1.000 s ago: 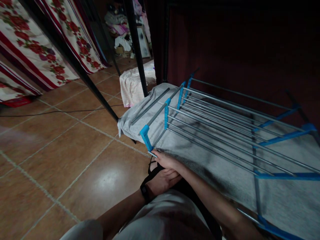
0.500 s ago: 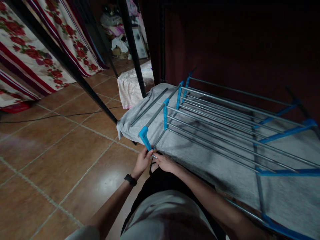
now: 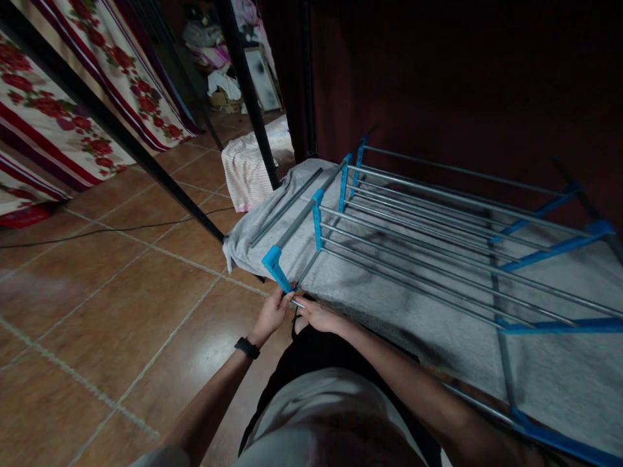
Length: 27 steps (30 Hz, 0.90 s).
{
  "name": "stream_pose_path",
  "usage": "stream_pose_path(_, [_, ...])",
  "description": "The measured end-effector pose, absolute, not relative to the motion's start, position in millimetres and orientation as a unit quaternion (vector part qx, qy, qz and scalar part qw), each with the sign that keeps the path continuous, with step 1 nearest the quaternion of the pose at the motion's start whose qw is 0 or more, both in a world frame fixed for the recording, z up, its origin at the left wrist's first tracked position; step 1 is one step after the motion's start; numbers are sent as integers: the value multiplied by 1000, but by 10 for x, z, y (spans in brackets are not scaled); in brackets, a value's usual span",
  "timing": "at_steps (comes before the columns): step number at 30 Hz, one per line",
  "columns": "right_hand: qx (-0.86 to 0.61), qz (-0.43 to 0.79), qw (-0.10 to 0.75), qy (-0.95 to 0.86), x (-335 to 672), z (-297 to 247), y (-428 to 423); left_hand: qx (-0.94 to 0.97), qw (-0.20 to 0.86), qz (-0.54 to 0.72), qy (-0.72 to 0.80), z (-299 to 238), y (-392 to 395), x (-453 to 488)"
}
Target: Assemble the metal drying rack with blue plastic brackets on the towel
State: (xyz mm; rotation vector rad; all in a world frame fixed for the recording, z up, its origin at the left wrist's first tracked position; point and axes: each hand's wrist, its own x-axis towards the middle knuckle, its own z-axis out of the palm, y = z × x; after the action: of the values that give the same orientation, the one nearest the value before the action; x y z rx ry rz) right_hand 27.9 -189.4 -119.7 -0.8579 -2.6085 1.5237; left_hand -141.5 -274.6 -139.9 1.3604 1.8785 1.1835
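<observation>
A rack of thin metal rods and blue plastic joints, like a drying rack (image 3: 540, 326), lies on a grey cloth-covered surface. At its near left corner, an angled blue plastic connector (image 3: 278, 269) sits on the end of a grey tube (image 3: 296, 227). My left hand (image 3: 271, 314) is closed around the connector's lower end. Beside it, my right hand (image 3: 320, 316) is closed on a metal rod (image 3: 298, 303) that runs to the connector. The hands nearly touch, and my fingers hide where rod and connector meet.
A loose grey tube (image 3: 287, 206) lies on the grey cloth (image 3: 265, 259) left of the rack. Black posts (image 3: 248, 97) rise at the surface's left side. A cable (image 3: 117, 228) crosses the tiled floor. Floral curtains (image 3: 97, 97) hang at the left.
The connector and its tube have shifted slightly left, and my left hand with them. Both hands keep their grip. The whole view has also moved a little.
</observation>
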Motion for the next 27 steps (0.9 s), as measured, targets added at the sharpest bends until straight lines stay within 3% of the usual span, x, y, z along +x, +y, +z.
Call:
stream_pose_path(15, [-295, 505, 31, -811, 293, -1230, -1768, 486, 348, 472, 648, -1434, -2784, -1456])
stream_pose_path(27, [-281, 509, 31, -813, 320, -1247, -1821, 519, 323, 446, 654, -1481, -2744, -1520])
